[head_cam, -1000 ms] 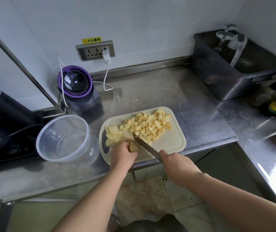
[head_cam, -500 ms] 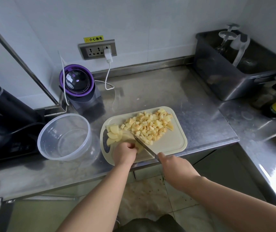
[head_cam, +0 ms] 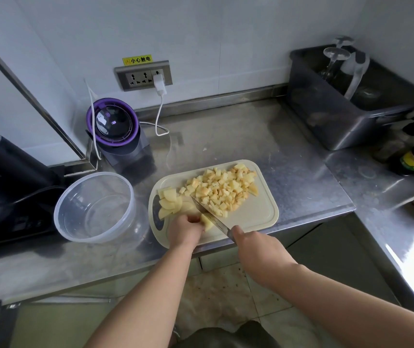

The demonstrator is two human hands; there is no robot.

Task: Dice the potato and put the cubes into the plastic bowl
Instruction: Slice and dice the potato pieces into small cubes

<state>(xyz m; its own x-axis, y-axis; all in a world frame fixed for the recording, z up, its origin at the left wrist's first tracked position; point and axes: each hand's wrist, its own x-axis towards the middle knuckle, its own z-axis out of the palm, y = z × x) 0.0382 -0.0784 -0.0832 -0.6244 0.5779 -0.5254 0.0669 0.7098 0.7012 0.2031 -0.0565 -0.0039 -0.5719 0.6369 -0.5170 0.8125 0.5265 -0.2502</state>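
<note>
Pale yellow potato piece (head_cam: 207, 223) lies on the board (head_cam: 256, 217), held by the curled fingers of the left hand (head_cam: 184, 231), just left of the knife (head_cam: 213, 218) — its blade slants away from the right hand (head_cam: 253, 244), which grips the handle. Cubes (head_cam: 223, 189) lie beyond the blade; the plastic bowl (head_cam: 95, 208) stands left of the board — nearer the left hand.

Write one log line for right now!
step: dicing | left hand holds potato | right hand holds knife | cubes on board | bowl empty
</note>
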